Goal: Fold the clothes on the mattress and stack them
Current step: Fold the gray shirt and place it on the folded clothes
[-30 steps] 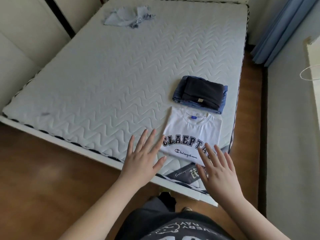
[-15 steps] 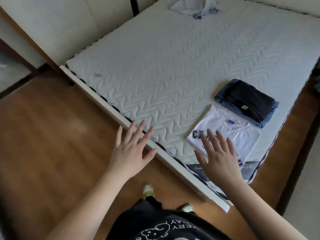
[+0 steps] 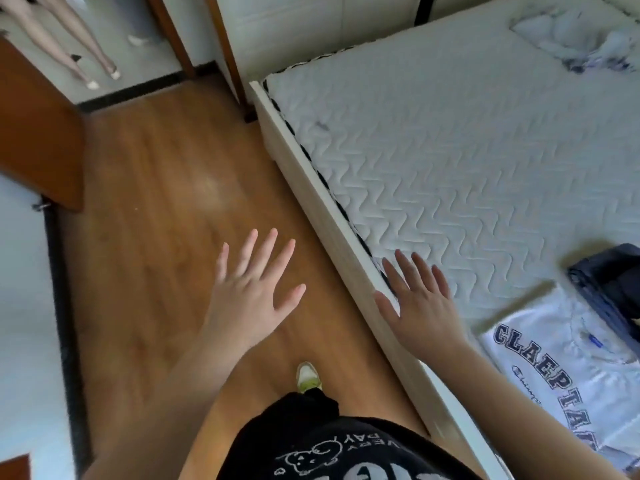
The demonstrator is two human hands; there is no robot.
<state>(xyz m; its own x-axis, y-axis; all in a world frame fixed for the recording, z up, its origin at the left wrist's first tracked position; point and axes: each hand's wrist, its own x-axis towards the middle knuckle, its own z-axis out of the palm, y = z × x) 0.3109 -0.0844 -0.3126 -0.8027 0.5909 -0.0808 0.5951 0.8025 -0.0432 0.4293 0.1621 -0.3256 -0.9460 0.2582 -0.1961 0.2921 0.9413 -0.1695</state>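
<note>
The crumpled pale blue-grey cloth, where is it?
In the head view, the crumpled pale blue-grey cloth lies at the top right, on the far part of the white quilted mattress.

one head-worn view looks steeply down, close over the wooden floor [image 3: 166, 188] beside the mattress [image 3: 467, 150] edge

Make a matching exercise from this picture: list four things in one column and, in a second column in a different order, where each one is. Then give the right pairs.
Things
1. white printed T-shirt
2. crumpled pale garment
3. left hand
4. folded dark clothes

Places
A. in the air over the wooden floor
B. unfolded at the far end of the mattress
C. stacked on the mattress just beyond the T-shirt
D. folded flat on the mattress at its near end

Pairs: 1-D, 2-B, 3-A, 4-C
</note>
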